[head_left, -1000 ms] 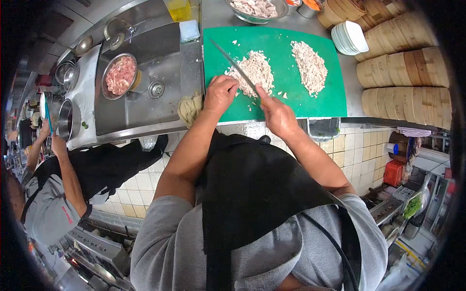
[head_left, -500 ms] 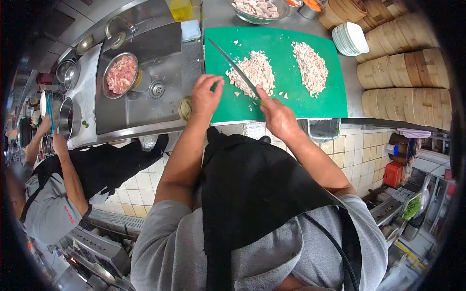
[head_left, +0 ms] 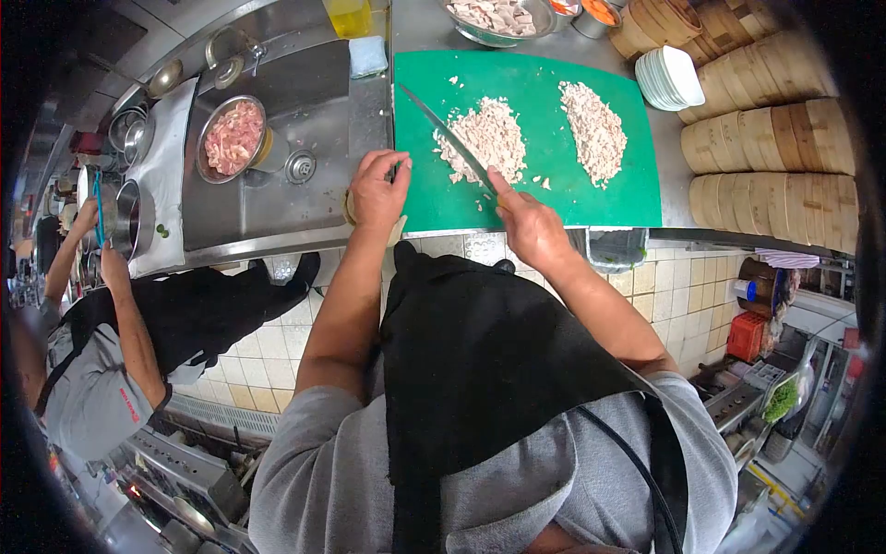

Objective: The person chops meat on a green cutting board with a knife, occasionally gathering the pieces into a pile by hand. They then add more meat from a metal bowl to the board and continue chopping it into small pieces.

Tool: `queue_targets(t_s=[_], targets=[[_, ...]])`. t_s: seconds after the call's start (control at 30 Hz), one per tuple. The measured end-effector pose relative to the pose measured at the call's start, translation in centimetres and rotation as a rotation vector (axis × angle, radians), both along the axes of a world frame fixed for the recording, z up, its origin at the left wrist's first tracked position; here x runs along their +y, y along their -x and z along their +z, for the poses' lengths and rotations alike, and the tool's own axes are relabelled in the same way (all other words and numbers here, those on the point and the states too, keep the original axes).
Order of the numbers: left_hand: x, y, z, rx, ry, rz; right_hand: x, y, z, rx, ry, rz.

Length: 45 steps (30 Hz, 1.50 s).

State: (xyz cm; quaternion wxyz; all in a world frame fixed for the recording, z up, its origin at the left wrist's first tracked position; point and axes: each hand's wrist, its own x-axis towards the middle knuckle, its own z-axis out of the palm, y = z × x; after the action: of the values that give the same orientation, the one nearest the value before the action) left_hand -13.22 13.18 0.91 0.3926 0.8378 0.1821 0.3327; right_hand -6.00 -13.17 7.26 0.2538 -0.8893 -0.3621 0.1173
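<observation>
A long knife (head_left: 448, 134) lies slantwise over the left pile of chopped pale food (head_left: 489, 138) on the green cutting board (head_left: 540, 203). My right hand (head_left: 528, 222) is closed round its handle near the board's front edge. My left hand (head_left: 380, 189) is at the board's left edge, beside the sink, with its fingers curled and a gap between thumb and fingers; I see nothing held in it. A second chopped pile (head_left: 593, 136) sits on the right part of the board.
A bowl of raw meat (head_left: 233, 138) stands in the sink (head_left: 286, 212). Behind the board is a bowl of pale pieces (head_left: 494, 18). Stacked plates (head_left: 669, 78) and bamboo steamers (head_left: 771, 198) are at the right. A co-worker (head_left: 101, 369) stands at the left.
My left hand has moved slightly left and down, away from the pile, with its fingers more curled. My right hand and the knife have hardly moved.
</observation>
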Motion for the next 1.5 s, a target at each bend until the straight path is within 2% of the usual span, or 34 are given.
queue_targets(t_s=[0.1, 0.23, 0.3, 0.4, 0.53, 0.6, 0.63, 0.7, 0.73, 0.8, 0.9, 0.93, 1.07, 1.13, 1.43, 1.5], targets=[[0.0, 0.0, -0.4, -0.024, 0.029, -0.007, -0.4, -0.3, -1.1, 0.032, 0.155, 0.055], [0.3, 0.1, -0.8, -0.04, 0.019, 0.004, -0.5, 0.0, -0.3, 0.018, 0.093, 0.027], [1.0, 0.3, -1.0, -0.097, -0.005, 0.058, -0.5, 0.6, 0.4, 0.047, -0.048, 0.058], [1.9, 0.6, -0.8, -0.086, 0.088, 0.082, -1.3, 0.6, -1.2, 0.109, 0.037, 0.186], [1.5, 1.1, -0.4, -0.07, 0.052, 0.115, -1.9, -1.2, -1.8, 0.109, 0.012, 0.1], [0.2, 1.3, -0.1, 0.056, -0.049, 0.027, -2.1, -2.5, -1.4, 0.04, 0.08, 0.011], [-0.6, 1.1, 0.0, 0.05, -0.051, 0.018, -2.4, -2.8, -0.9, 0.033, 0.078, 0.002], [-2.6, 0.9, -0.2, 0.193, -0.223, -0.167, -2.9, -3.0, 0.3, 0.079, 0.012, 0.023], [-3.9, 0.8, 0.3, 0.192, -0.22, -0.17, -3.3, -3.0, 0.5, 0.08, 0.015, 0.02], [-6.0, 0.2, 1.2, 0.561, -0.323, -0.276, -4.2, -2.9, 0.8, 0.084, -0.131, -0.085], [-7.0, -2.0, 1.3, 0.681, -0.366, -0.284, -6.3, -2.8, 0.9, 0.08, -0.224, -0.208], [-7.1, -3.0, 1.9, 0.75, -0.395, -0.292, -7.3, -2.9, 0.5, 0.126, -0.185, -0.269], [-7.3, -7.1, 2.1, 0.694, -0.424, -0.303, -10.6, -1.8, -0.4, 0.061, -0.175, -0.364], [-7.4, -9.0, 1.5, 0.648, -0.413, -0.292, -11.4, -1.0, -0.4, 0.122, -0.056, -0.515], [-9.0, -12.7, 0.0, 0.552, -0.335, -0.184, -10.1, 1.2, -1.6, 0.108, -0.058, -0.516], [-8.9, -13.2, -0.9, 0.423, -0.326, -0.18, -8.3, 0.9, -1.7, 0.08, -0.065, -0.512]])
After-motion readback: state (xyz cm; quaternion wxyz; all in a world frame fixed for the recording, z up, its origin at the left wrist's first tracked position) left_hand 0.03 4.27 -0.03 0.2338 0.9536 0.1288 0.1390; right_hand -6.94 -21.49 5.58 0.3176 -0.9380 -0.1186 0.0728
